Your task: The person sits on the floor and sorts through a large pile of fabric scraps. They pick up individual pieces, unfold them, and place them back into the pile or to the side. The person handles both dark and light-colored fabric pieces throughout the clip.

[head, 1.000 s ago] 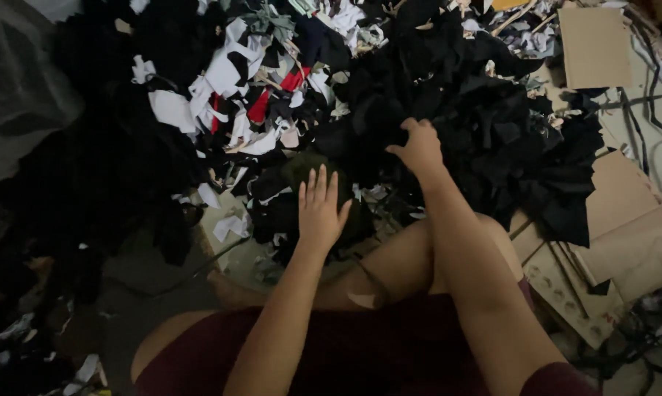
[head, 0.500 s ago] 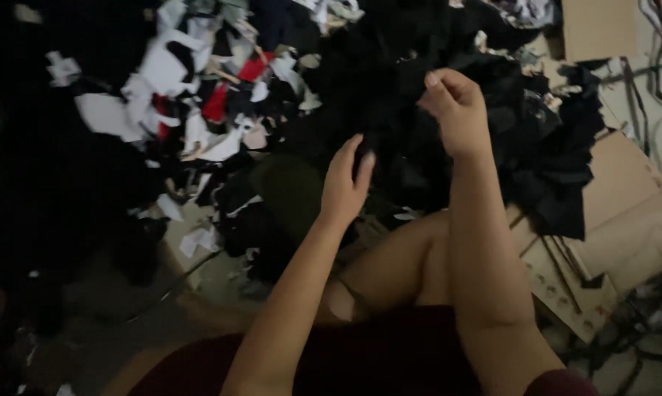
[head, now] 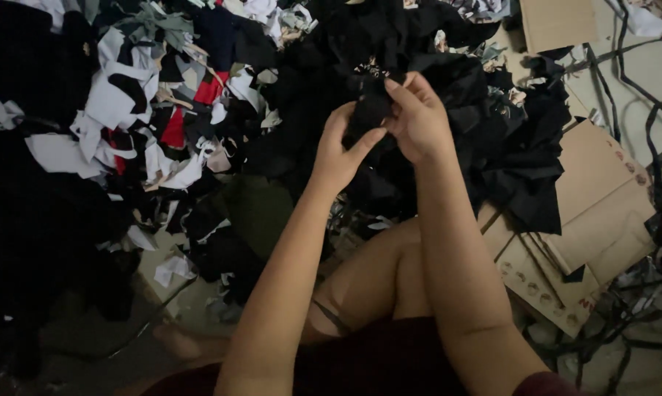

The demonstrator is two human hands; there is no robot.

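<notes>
Huge heap of fabric scraps (head: 199,132) all over the floor, mostly black with white, red and grey bits mixed in. Flattened cardboard (head: 602,198) off to the right, dark cords (head: 639,88) trailing over pale floor (head: 653,66) beyond it. Pretty dim lighting overall (hard to tell one black scrap from another). Bare knee (head: 379,268) tucked up in the middle. Left hand (head: 340,150) up off the pile now, flat on the scraps a second ago. Right hand (head: 417,117) pulled in toward it too. Both closed on the same small black scrap (head: 368,110), grip pinched tight from either side, held just above the heap's dark middle.
</notes>
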